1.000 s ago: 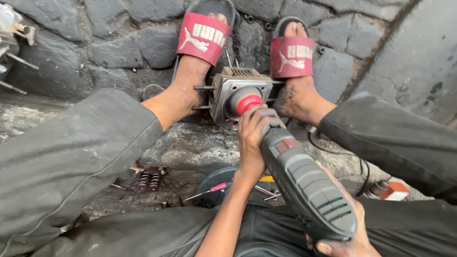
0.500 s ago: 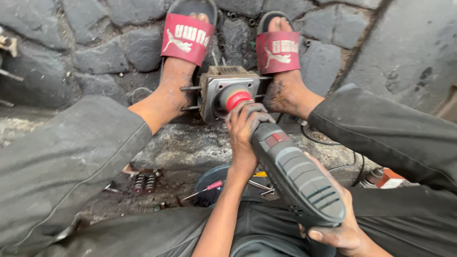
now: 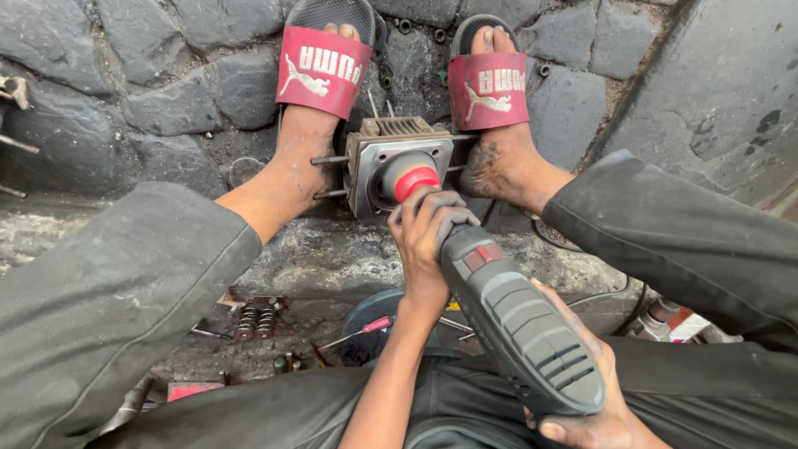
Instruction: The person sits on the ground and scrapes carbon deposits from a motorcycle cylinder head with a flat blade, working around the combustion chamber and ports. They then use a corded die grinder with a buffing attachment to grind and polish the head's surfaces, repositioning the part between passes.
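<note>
Lying on dark cobblestone floor [image 3: 125,108]: finned metal engine block [image 3: 399,162], two springs [image 3: 256,320], red-handled screwdriver [image 3: 366,328], loose bolts [image 3: 420,32], black cable [image 3: 603,291].

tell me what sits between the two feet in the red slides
In the head view, a finned metal engine cylinder is wedged between the feet, with the power tool and its red-tipped head pushed into its bore.

Dark grey trousers [image 3: 108,316], red slide sandals [image 3: 322,68], bare forearms.

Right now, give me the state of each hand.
Left hand: closed around the front of the power tool.
Right hand: closed on the tool's rear grip.
</note>
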